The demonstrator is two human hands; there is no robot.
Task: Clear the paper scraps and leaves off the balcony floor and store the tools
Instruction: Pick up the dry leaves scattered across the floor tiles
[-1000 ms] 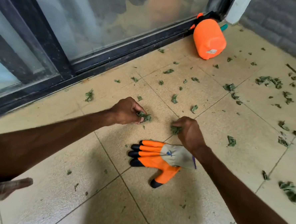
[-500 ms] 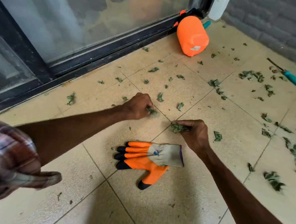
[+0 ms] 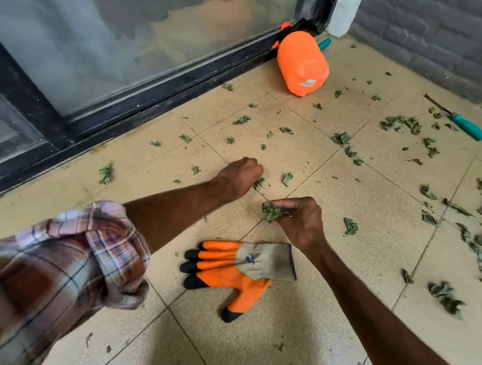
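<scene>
Green leaf scraps (image 3: 401, 123) lie scattered over the beige tiled floor, thickest at the right. My right hand (image 3: 299, 219) is turned palm up and cups a small bunch of leaves (image 3: 273, 212) in its curled fingers. My left hand (image 3: 241, 176) reaches down to the floor with curled fingers and pinches a leaf (image 3: 259, 183) lying there. An orange and grey work glove (image 3: 229, 269) lies flat on the tiles just below both hands.
An orange sprayer bottle (image 3: 302, 63) lies on its side by the black sliding-door track (image 3: 160, 92). A teal-handled tool (image 3: 463, 122) rests at the far right near the grey brick wall (image 3: 440, 42).
My left hand has moved farther along the floor to another leaf. My right hand has lifted off the tiles and turned palm up with its bunch of leaves.
</scene>
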